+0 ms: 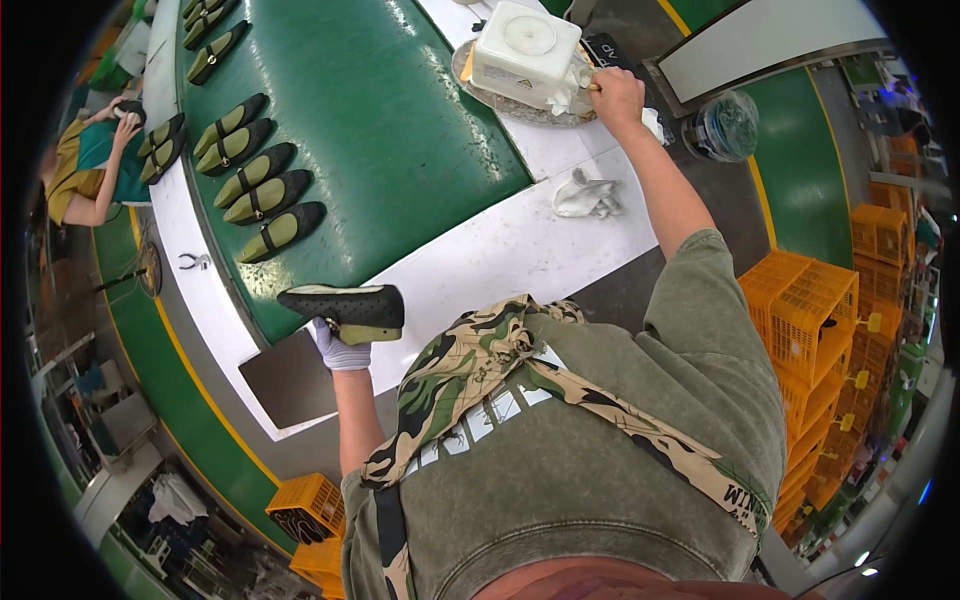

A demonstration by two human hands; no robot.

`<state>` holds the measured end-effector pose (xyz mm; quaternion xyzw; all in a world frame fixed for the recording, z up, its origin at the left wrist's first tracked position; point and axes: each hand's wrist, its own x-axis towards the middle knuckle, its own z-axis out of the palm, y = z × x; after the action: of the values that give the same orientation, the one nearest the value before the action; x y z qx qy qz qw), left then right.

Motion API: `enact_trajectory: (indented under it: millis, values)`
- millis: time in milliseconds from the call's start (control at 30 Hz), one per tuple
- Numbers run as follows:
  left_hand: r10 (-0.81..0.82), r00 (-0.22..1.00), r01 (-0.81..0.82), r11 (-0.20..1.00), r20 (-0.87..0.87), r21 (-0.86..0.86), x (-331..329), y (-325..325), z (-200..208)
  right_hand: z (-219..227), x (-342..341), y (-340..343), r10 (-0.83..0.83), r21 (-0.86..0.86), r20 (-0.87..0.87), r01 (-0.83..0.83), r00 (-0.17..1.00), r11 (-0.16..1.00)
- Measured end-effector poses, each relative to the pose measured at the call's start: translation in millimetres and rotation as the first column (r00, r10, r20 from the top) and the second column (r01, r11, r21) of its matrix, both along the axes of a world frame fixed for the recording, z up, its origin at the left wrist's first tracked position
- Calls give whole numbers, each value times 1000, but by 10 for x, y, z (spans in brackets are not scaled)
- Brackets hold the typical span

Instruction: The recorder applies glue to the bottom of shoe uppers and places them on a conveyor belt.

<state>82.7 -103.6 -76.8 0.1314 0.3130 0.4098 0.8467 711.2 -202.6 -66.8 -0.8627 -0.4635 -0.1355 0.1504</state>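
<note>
My left hand (pixel 340 347), in a pale glove, is closed round a black-and-green shoe (pixel 350 311) with a dark, dotted sole, held on its side above the near end of the table. My right hand (pixel 618 100), bare, reaches to the far right and is closed on a short tan handle (pixel 594 87); what kind of tool it is cannot be made out. Just left of that hand stands a white plastic jug (pixel 525 48) on a round, stained tray (pixel 500 103), with white crumpled material (pixel 571 88) against its side.
Several green-and-black shoes (pixel 262 180) lie along the left of the green conveyor belt (pixel 400 150). A white cloth (pixel 586 195) and pliers (pixel 194 262) rest on the white borders. Orange crates (pixel 795 300) stack at right; a clear-wrapped bucket (pixel 722 128) stands nearby. A co-worker (pixel 85 170) handles a shoe at far left.
</note>
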Motion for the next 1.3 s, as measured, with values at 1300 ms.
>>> enact_trajectory:
  millis: [1300]
  values:
    - [367, 782, 315, 465, -504, 827, 1143, -774, 1959, 1793, -2763, 387, 593, 647, -758, -195, -273, 738]
